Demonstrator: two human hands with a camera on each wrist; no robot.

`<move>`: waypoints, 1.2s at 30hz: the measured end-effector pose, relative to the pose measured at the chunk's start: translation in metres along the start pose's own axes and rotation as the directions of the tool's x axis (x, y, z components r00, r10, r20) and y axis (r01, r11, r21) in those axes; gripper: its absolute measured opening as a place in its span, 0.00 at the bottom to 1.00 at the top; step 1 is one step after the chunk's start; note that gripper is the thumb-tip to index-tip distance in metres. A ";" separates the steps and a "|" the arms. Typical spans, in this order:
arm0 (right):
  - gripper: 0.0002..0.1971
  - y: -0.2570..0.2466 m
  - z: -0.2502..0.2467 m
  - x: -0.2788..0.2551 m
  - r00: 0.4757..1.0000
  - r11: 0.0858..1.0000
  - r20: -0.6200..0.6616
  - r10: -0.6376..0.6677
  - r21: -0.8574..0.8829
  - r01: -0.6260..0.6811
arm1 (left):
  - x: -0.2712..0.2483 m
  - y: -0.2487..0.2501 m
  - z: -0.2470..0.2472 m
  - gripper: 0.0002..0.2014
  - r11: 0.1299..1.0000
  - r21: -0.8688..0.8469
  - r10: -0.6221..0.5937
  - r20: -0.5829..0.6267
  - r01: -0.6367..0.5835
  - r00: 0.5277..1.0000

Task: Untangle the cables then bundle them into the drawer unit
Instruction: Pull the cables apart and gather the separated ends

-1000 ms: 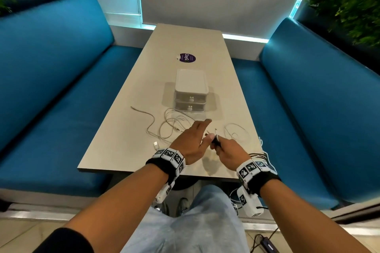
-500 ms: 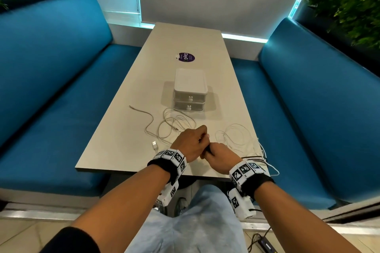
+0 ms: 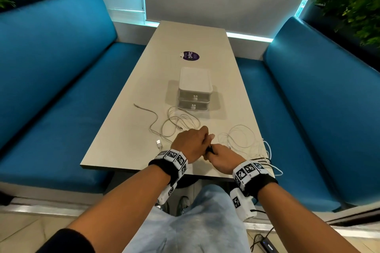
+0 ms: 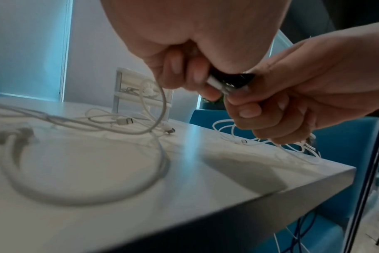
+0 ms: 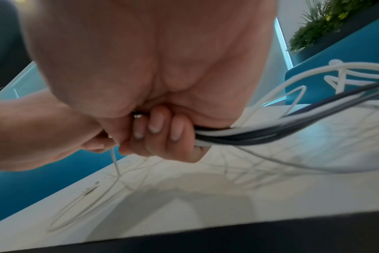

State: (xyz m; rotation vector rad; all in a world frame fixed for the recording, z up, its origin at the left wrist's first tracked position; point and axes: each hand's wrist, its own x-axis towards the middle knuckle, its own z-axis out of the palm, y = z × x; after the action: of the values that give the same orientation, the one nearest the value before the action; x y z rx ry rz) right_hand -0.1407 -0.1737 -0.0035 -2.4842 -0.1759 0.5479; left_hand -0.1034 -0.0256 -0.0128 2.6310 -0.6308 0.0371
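Note:
A white two-drawer unit point(image 3: 195, 90) stands mid-table with both drawers closed. Loose pale cables point(image 3: 174, 121) lie in loops in front of it, one ending in a USB plug point(image 3: 158, 144). My left hand point(image 3: 202, 141) and right hand point(image 3: 213, 153) meet near the table's front edge. In the left wrist view my left fingers pinch a black-and-silver connector point(image 4: 227, 82). My right hand point(image 5: 158, 130) grips a bundle of black and white cables point(image 5: 244, 134), which trails right. More white loops point(image 3: 242, 139) lie to the right of my hands.
A purple round sticker point(image 3: 191, 56) is on the beige table point(image 3: 127, 150) behind the drawer unit. Blue benches point(image 3: 61, 98) flank the table on both sides. Some cable strands hang over the table's front right corner point(image 3: 269, 154). Plants stand behind the benches.
My left hand's fingers, stretched out a second ago, have curled onto the connector beside my right hand. Both hands drew together, and the white loops at the right spread wider.

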 end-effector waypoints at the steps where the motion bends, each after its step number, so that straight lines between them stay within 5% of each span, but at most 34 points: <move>1: 0.11 0.002 0.000 0.002 0.999 0.999 -0.016 0.028 0.027 -0.028 | 0.001 -0.002 -0.004 0.17 0.999 0.031 0.013 -0.035 -0.012 0.999; 7: 0.12 0.017 0.005 0.012 0.967 0.973 -0.201 0.156 0.197 -0.116 | 0.013 -0.040 -0.034 0.12 0.994 0.036 -0.087 -0.255 0.099 0.963; 11: 0.12 0.017 0.006 0.016 0.938 0.905 -0.267 0.220 0.414 -0.095 | 0.016 -0.085 -0.024 0.15 0.963 0.148 -0.214 -0.079 0.224 0.974; 14: 0.12 0.009 0.002 0.018 0.929 0.850 -0.277 0.243 0.522 -0.067 | 0.013 -0.104 -0.014 0.20 0.947 0.250 -0.211 0.003 0.204 0.977; 20: 0.12 0.005 0.001 0.028 0.919 0.939 -0.335 0.208 0.333 -0.091 | 0.018 -0.103 -0.004 0.27 0.945 0.322 -0.095 0.086 0.063 0.992; 24: 0.13 0.004 0.001 0.030 0.914 0.941 -0.341 0.220 0.321 -0.107 | 0.026 -0.102 0.002 0.20 0.920 0.384 -0.126 0.088 0.083 0.988; 28: 0.15 0.004 0.001 0.034 0.914 0.941 -0.336 0.229 0.318 -0.118 | 0.030 -0.103 0.000 0.09 0.904 0.413 -0.118 -0.014 0.113 0.993; 36: 0.14 -0.002 -0.003 0.045 0.884 0.923 -0.412 0.223 0.382 -0.055 | 0.033 -0.094 -0.027 0.14 0.928 0.353 -0.042 -0.218 0.118 0.975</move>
State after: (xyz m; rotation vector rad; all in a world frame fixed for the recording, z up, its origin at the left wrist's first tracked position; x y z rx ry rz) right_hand -0.0983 -0.1626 -0.0158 -2.1952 0.2717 0.0371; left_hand -0.0310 0.0475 -0.0223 2.9520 -0.4799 0.4387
